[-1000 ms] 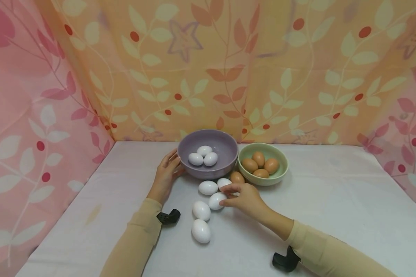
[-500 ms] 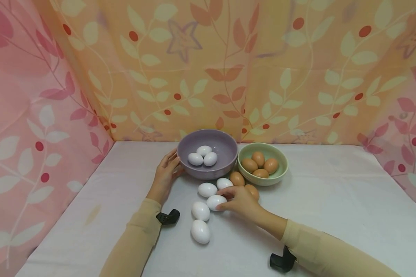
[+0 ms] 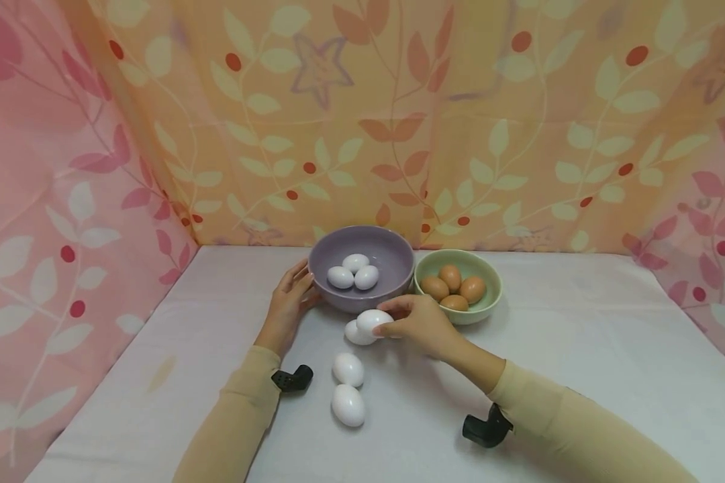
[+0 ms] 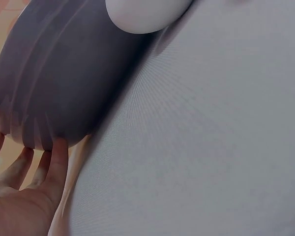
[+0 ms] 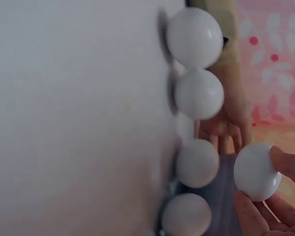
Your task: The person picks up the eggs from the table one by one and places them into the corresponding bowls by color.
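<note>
My right hand (image 3: 423, 329) pinches a white egg (image 3: 372, 323) between thumb and fingers, lifted in front of the purple bowl (image 3: 393, 245). The right wrist view shows the same egg (image 5: 256, 172) held off the table. Against the bowl's left outer wall lie the fairly straight fingers of my left hand (image 3: 285, 308); in the left wrist view their fingertips touch the purple wall (image 4: 64, 78). Three white eggs (image 3: 356, 263) sit inside that bowl. Partly behind the held egg is another white egg (image 3: 356, 335) on the table. Two more white eggs (image 3: 348, 370) lie nearer me.
Right of the purple bowl stands a smaller green bowl (image 3: 492, 295) with several brown eggs (image 3: 473, 289). My right hand hides the table just in front of the bowls. A patterned curtain (image 3: 362, 121) rises behind the white-covered table (image 3: 580, 349).
My right hand has taken hold of a white egg and raised it toward the purple bowl. Brown eggs seen earlier beside the hand are now covered by it. My left hand stays put.
</note>
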Available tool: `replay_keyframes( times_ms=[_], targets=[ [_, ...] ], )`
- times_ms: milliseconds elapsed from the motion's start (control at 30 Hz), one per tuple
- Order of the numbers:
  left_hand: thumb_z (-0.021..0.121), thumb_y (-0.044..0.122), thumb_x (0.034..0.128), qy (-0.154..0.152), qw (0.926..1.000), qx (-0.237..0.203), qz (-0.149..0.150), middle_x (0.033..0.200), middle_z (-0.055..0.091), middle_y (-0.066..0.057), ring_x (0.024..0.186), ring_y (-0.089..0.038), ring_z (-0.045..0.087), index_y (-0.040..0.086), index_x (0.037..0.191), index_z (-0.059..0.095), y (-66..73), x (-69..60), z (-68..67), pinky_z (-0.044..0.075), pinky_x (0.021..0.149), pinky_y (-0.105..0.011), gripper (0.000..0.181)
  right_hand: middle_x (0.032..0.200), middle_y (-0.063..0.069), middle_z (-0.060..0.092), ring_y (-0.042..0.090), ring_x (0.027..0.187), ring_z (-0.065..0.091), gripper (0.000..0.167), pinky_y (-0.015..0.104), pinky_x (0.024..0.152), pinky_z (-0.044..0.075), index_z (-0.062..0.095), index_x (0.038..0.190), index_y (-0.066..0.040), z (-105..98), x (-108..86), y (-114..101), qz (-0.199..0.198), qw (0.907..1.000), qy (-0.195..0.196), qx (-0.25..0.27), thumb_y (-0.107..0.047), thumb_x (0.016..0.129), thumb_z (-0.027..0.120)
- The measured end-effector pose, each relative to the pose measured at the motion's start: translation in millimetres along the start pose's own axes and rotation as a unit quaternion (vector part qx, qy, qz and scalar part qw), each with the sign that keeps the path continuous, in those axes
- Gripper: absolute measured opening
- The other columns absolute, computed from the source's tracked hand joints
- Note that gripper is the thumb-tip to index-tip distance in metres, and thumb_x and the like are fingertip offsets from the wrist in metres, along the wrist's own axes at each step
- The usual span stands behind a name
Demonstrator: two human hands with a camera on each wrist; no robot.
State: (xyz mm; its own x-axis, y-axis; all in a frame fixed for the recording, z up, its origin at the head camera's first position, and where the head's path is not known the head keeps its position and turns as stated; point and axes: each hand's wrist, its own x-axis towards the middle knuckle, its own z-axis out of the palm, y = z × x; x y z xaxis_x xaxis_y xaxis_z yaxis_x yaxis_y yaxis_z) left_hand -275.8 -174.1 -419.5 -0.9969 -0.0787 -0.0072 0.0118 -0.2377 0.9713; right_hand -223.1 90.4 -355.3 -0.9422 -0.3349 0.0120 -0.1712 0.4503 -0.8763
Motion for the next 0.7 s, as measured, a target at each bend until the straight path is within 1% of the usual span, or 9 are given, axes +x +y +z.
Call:
replay_keyframes(
  times_ms=[67,133,200,300,367,467,567,700],
  targets=[
    [0.055,0.022,0.1031,0.0,1.0,-0.003,0.0,0.156,0.041,-0.005,0.132,-0.027,0.051,0.019,0.152,0.04,0.5,0.5,-0.6,0.047,0.108,-0.04,0.051,0.107,0.009,0.076,0.015,0.098,0.069,0.039,0.023,0.082,0.055,0.074,0.112,-0.005,-5.4,6.7,-6.9,0.005,0.9999,-0.003,0.012,-0.019,0.077,0.086],
    [0.055,0.021,0.1032,-0.002,1.0,-0.004,-0.003,0.156,0.041,-0.005,0.133,-0.027,0.05,0.019,0.152,0.04,0.5,0.7,-1.1,0.046,0.109,-0.04,0.051,0.108,0.006,0.077,0.014,0.101,0.07,0.041,0.023,0.086,0.054,0.075,0.113,-0.009,-10.1,14.4,-12.6,0.008,1.0,0.004,0.001,-0.024,0.077,0.086],
    [0.055,0.021,0.1029,-0.005,1.0,-0.005,-0.003,0.155,0.041,-0.004,0.133,-0.027,0.05,0.019,0.152,0.04,0.7,0.5,-0.8,0.047,0.109,-0.039,0.051,0.108,0.005,0.077,0.014,0.103,0.07,0.041,0.025,0.088,0.054,0.075,0.113,-0.012,-13.6,22.0,-17.0,0.008,0.9999,0.009,-0.006,-0.028,0.077,0.086],
    [0.056,0.023,0.1026,-0.005,1.0,-0.005,-0.002,0.154,0.042,-0.003,0.131,-0.026,0.052,0.02,0.151,0.041,1.0,-0.5,-0.1,0.049,0.106,-0.036,0.05,0.11,0.004,0.076,0.014,0.105,0.069,0.042,0.025,0.088,0.055,0.075,0.115,-0.013,-15.9,31.5,-22.9,0.004,0.9999,0.011,-0.01,-0.029,0.077,0.085],
    [0.056,0.023,0.1025,-0.005,1.0,-0.004,-0.001,0.154,0.043,-0.003,0.131,-0.027,0.052,0.02,0.15,0.042,1.7,-1.4,0.9,0.049,0.106,-0.036,0.05,0.113,0.007,0.075,0.014,0.104,0.068,0.043,0.024,0.085,0.056,0.074,0.117,-0.009,-15.1,37.2,-25.4,-0.001,1.0,0.003,0.007,-0.026,0.078,0.085],
    [0.056,0.023,0.1026,-0.004,1.0,-0.003,-0.001,0.154,0.042,-0.004,0.133,-0.028,0.051,0.019,0.151,0.041,2.6,-2.0,1.6,0.047,0.109,-0.04,0.05,0.113,0.007,0.075,0.011,0.098,0.066,0.044,0.019,0.078,0.053,0.073,0.118,-0.008,-11.9,46.5,-26.7,-0.01,0.9999,0.0,0.008,-0.023,0.078,0.085],
    [0.055,0.021,0.1028,-0.002,1.0,-0.008,0.001,0.155,0.042,-0.006,0.134,-0.029,0.05,0.018,0.151,0.041,3.3,-2.8,2.1,0.044,0.111,-0.043,0.05,0.108,0.006,0.076,0.009,0.091,0.063,0.04,0.018,0.073,0.051,0.075,0.114,-0.008,-8.8,56.6,-25.9,-0.022,0.9997,-0.004,-0.001,-0.023,0.078,0.085],
    [0.054,0.019,0.1032,0.002,0.9999,-0.011,0.001,0.154,0.043,-0.006,0.134,-0.029,0.05,0.017,0.151,0.041,4.3,-4.1,2.7,0.044,0.111,-0.044,0.049,0.101,0.005,0.077,0.01,0.087,0.063,0.036,0.018,0.071,0.051,0.077,0.108,-0.009,-6.0,67.4,-26.3,-0.017,0.9996,-0.006,-0.023,-0.024,0.077,0.086]
  ],
)
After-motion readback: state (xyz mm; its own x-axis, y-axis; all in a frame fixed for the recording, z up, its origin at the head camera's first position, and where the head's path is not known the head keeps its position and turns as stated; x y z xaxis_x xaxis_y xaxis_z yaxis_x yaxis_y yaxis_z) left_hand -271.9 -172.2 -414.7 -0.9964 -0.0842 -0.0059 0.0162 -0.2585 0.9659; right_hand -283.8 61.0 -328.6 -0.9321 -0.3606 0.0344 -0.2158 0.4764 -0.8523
